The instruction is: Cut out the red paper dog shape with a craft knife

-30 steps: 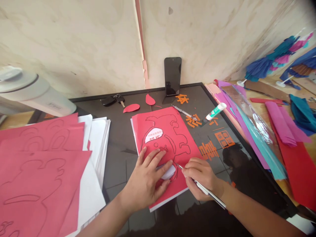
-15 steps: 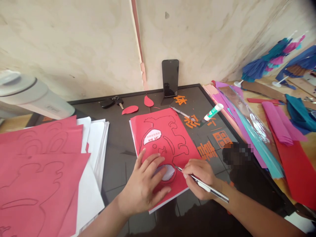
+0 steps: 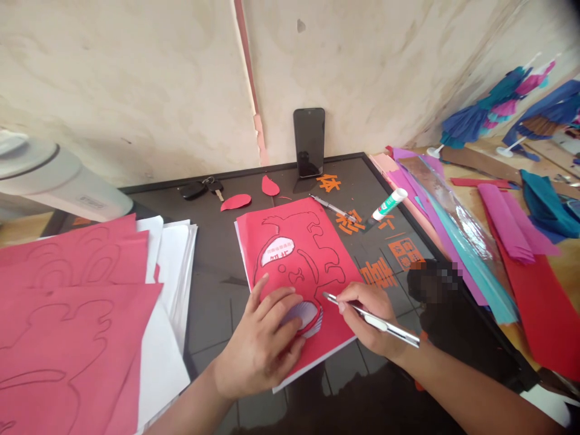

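Sheet: red sheet, in the middle of the black tabletop, on top of white paper, bearing a black-lined figure.
Left hand: left hand spread over the sheet's near-left part, fingers bent and gripping nothing, partly covering the lower opening.
Right hand: right hand closed round a slim silver knife, its tip just beside the lower opening; whether the tip touches the sheet is hard to tell from here.
Cut so far: the upper opening looks fully cut; the lower opening is out too, and a pale gap curves outside its red rim, so that outer line seems cut partway.
Uncut: the legs and face appear as drawn lines only, so most of the outline seems left.
Leaf-shaped pieces: two red ones, a left piece and a right piece, near the far edge.
Phone: one phone, upright at the far edge.
Pen: one pen, beyond the sheet.
Glue stick: one glue stick, near the far right corner.
Drawn sheets: at least three red drawn sheets, over the left edge.
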A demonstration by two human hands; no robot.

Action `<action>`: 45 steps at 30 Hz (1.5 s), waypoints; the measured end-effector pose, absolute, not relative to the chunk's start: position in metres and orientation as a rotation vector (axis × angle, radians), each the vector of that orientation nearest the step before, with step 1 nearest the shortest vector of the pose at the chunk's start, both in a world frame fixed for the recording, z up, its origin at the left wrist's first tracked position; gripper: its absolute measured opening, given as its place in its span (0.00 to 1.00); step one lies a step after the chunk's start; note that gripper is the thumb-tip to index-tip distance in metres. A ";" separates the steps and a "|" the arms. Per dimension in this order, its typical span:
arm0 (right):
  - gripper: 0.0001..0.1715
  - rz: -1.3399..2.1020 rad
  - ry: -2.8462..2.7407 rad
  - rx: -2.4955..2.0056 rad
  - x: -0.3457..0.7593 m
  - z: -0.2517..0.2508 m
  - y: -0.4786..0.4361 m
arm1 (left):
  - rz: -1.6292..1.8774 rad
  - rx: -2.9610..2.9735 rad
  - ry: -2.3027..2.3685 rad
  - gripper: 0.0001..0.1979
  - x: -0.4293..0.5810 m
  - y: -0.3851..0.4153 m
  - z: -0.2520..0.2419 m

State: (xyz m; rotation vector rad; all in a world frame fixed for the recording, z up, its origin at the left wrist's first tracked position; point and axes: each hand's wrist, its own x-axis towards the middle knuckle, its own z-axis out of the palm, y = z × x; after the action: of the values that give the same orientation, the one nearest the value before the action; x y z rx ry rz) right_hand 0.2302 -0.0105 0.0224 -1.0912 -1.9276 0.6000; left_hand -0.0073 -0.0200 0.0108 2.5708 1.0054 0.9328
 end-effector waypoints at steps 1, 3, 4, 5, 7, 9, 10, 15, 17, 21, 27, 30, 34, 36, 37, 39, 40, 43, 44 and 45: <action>0.07 0.598 -1.909 -1.121 0.230 0.022 -0.010 | 0.938 2.576 0.987 0.04 -0.008 -0.020 0.012; 0.05 0.600 -1.886 -1.147 0.230 0.020 -0.010 | 0.943 2.595 0.933 0.04 -0.009 -0.020 0.014; 0.05 0.607 -1.883 -1.149 0.230 0.020 -0.010 | 0.944 2.608 0.902 0.04 -0.010 -0.020 0.016; 0.06 0.616 -1.883 -1.147 0.230 0.019 -0.010 | 0.946 2.620 0.872 0.05 -0.011 -0.019 0.017; 0.08 0.626 -1.883 -1.158 0.231 0.018 -0.010 | 0.952 2.638 0.842 0.08 -0.012 -0.018 0.017; 0.08 0.623 -1.882 -1.188 0.231 0.017 -0.011 | 0.937 2.661 0.842 0.13 -0.012 -0.016 0.016; 0.07 0.611 -1.882 -1.203 0.231 0.017 -0.010 | 0.912 2.677 0.849 0.15 -0.012 -0.016 0.014; 0.15 0.360 -2.011 -1.164 0.238 0.014 -0.002 | 0.772 2.753 0.872 0.19 -0.011 -0.015 0.007; 0.16 0.176 -2.100 -1.191 0.242 0.014 0.003 | 0.793 2.761 0.879 0.17 -0.010 -0.015 0.007; 0.13 0.027 -2.195 -1.349 0.246 0.011 0.009 | 0.860 2.758 0.892 0.15 -0.010 -0.016 0.010; 0.15 0.309 -2.184 -1.249 0.248 -0.001 0.017 | 0.897 2.760 0.759 0.15 -0.009 -0.021 0.014; 0.16 0.395 -2.160 -1.189 0.251 0.001 0.020 | 0.879 2.765 0.684 0.17 -0.007 -0.024 0.013; 0.19 0.423 -1.968 -1.167 0.250 0.016 0.011 | 0.788 2.812 0.729 0.17 -0.004 -0.026 0.010; 0.19 0.489 -1.893 -1.168 0.245 0.024 0.002 | 0.756 2.842 0.802 0.19 -0.003 -0.026 0.007; 0.19 0.536 -1.880 -1.171 0.241 0.026 -0.003 | 0.747 2.846 0.844 0.20 -0.003 -0.026 0.006; 0.18 0.604 -1.898 -1.125 0.235 0.028 -0.010 | 0.738 2.823 0.921 0.22 -0.002 -0.025 0.004; 0.17 0.614 -1.929 -1.082 0.232 0.028 -0.012 | 0.732 2.812 0.940 0.22 -0.002 -0.024 0.003; 0.14 0.635 -1.970 -1.057 0.231 0.023 -0.010 | 0.715 2.806 0.925 0.22 -0.003 -0.023 0.000; 0.12 0.648 -1.956 -1.084 0.233 0.022 -0.008 | 0.710 2.810 0.912 0.23 -0.003 -0.023 0.000; 0.10 0.669 -1.935 -1.110 0.236 0.021 -0.005 | 0.702 2.813 0.901 0.23 -0.003 -0.022 0.000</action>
State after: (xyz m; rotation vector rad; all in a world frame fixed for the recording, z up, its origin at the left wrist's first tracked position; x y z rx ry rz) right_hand 0.2356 -0.0053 0.0207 -1.1105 -1.9354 0.6688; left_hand -0.0034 -0.0222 0.0000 2.8126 0.9008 0.7021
